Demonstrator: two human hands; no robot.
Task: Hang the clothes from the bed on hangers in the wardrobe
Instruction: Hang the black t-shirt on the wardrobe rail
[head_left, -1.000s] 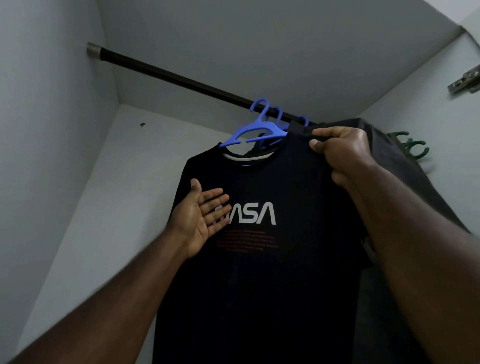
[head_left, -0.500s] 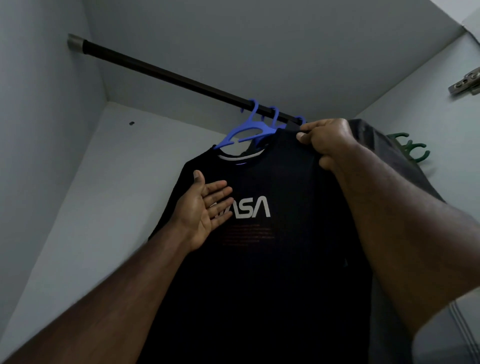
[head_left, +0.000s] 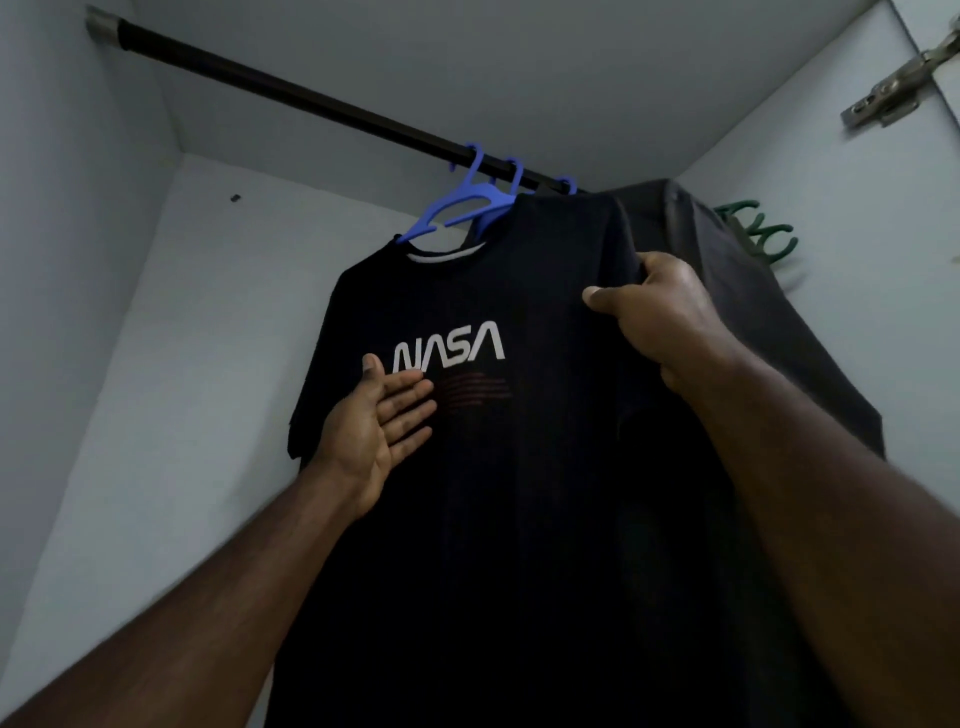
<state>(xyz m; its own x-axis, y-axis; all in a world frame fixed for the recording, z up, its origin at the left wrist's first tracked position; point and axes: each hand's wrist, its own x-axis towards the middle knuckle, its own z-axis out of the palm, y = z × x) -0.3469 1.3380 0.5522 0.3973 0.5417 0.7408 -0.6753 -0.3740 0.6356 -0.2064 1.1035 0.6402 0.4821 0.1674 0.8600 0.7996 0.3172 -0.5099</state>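
A black T-shirt (head_left: 545, 467) hangs on a blue hanger (head_left: 462, 208) hooked over the dark wardrobe rail (head_left: 291, 93). The right hand (head_left: 660, 312), at 2 o'clock, pinches the shirt's shoulder fabric. The left hand (head_left: 379, 421), at 9 o'clock, lies flat with straight fingers against the chest, just below white lettering reading "NASA".
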